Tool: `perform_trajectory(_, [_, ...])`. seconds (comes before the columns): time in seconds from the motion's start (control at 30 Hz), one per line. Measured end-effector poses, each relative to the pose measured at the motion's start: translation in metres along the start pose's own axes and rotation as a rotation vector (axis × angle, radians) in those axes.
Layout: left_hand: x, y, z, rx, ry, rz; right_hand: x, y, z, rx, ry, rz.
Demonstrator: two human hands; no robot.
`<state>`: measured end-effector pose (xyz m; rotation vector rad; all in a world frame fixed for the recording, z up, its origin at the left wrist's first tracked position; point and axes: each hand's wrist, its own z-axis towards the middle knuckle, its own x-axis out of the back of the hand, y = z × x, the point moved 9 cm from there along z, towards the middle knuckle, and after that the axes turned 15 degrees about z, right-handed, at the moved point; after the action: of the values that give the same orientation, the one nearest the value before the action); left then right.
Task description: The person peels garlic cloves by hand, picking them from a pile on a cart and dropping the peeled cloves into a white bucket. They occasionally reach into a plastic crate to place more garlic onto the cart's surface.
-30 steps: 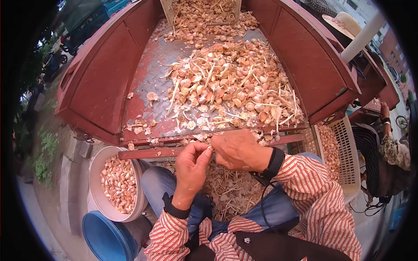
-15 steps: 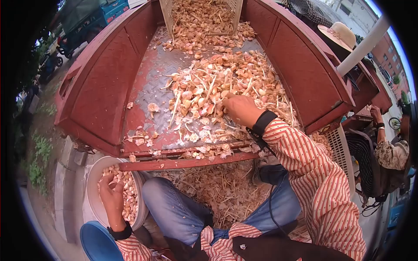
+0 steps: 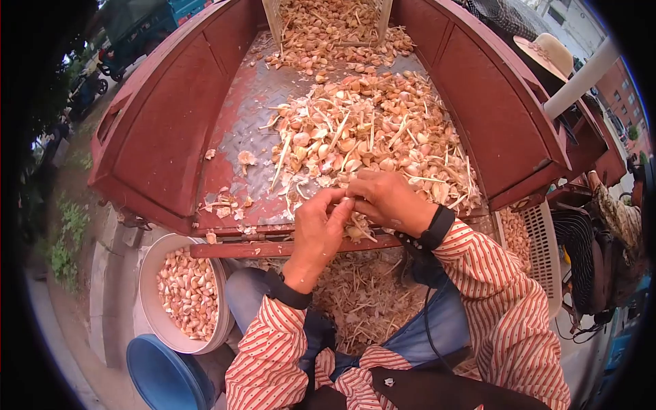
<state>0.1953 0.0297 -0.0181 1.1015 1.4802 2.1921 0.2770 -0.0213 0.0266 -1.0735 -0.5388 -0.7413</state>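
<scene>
My left hand (image 3: 318,229) and my right hand (image 3: 391,199) meet over the near edge of the cart bed, fingertips pinched together. Between them is a small pale piece of garlic, mostly covered by the fingers, so its exact shape cannot be made out. Just beyond lies a heap of garlic (image 3: 362,130), loose cloves mixed with dry stalks and papery skins. Down at the left, a white bucket (image 3: 149,290) holds many pinkish garlic cloves (image 3: 188,294).
Red metal walls (image 3: 167,130) flank the cart bed. More garlic lies at the back by a plastic crate (image 3: 272,24). A blue bucket (image 3: 157,376) stands at lower left, a slotted crate (image 3: 543,249) at right. Skins and stalks (image 3: 362,294) litter the ground. Another person's arm (image 3: 611,205) shows at far right.
My left hand has left the white bucket and come up to the middle. My right hand has drawn back from the heap toward me, and the two now meet.
</scene>
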Motion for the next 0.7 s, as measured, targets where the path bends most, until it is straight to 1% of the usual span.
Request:
perform_trajectory(0.1, [-0.006, -0.006, 0.002, 0.080, 0.016, -0.186, 0.006, 0.002, -0.009, 0.051, 0.065, 0.179])
perform_trajectory(0.2, [-0.009, -0.022, 0.007, 0.150, 0.072, -0.423, 0.013, 0.007, -0.008, 0.109, 0.160, 0.275])
perform_trajectory(0.23, [-0.012, -0.030, 0.011, 0.167, 0.097, -0.516, 0.016, 0.022, -0.009, 0.023, 0.247, 0.464])
perform_trajectory(0.27, [-0.014, -0.036, 0.014, 0.182, 0.124, -0.612, 0.013, 0.042, -0.009, -0.138, 0.273, 0.669])
perform_trajectory(0.33, [-0.014, -0.040, 0.014, 0.237, 0.144, -0.708, -0.003, 0.073, -0.015, -0.469, 0.306, 1.077])
perform_trajectory(0.37, [-0.014, -0.042, 0.011, 0.260, 0.149, -0.743, -0.003, 0.078, -0.017, -0.508, 0.325, 1.110])
perform_trajectory(0.4, [-0.013, -0.041, 0.008, 0.287, 0.157, -0.780, -0.003, 0.073, -0.018, -0.529, 0.284, 1.090])
perform_trajectory(0.47, [-0.011, -0.035, 0.006, 0.270, 0.147, -0.802, -0.005, 0.058, -0.023, -0.581, 0.189, 1.051])
perform_trajectory(0.5, [-0.012, -0.032, 0.004, 0.268, 0.141, -0.815, -0.012, 0.048, -0.021, -0.550, 0.120, 0.983])
perform_trajectory(0.53, [-0.012, -0.029, 0.001, 0.256, 0.139, -0.823, -0.004, 0.026, -0.011, -0.196, 0.199, 0.696])
perform_trajectory(0.6, [-0.012, -0.021, -0.001, 0.216, 0.126, -0.835, 0.000, 0.008, -0.014, -0.162, 0.218, 0.636])
perform_trajectory(0.7, [-0.002, -0.020, -0.011, 0.206, 0.227, -0.701, -0.001, -0.015, -0.014, -0.006, 0.115, 0.352])
